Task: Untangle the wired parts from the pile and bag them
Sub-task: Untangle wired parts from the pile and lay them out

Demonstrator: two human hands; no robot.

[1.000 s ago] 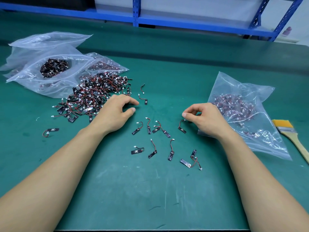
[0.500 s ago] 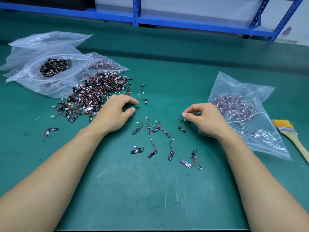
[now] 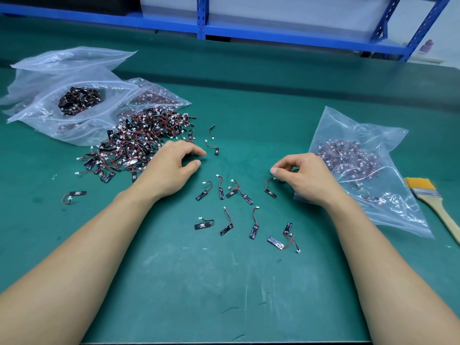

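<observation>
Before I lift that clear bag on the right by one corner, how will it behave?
The bag looks like thin, crinkled film, so it would probably sag and fold rather than hold shape. The wired parts inside lie loose, so they would likely slide to the low corner.

Open green worktop (image 3: pixel 224 290) stretches on the near side of the scattered wired parts (image 3: pixel 254 226). Left of them a tangled pile (image 3: pixel 139 143) and clear bags (image 3: pixel 49 120) fill the surface; right of them a filled bag (image 3: pixel 368 150) and a brush (image 3: pixel 433 200) lie in the way.
</observation>
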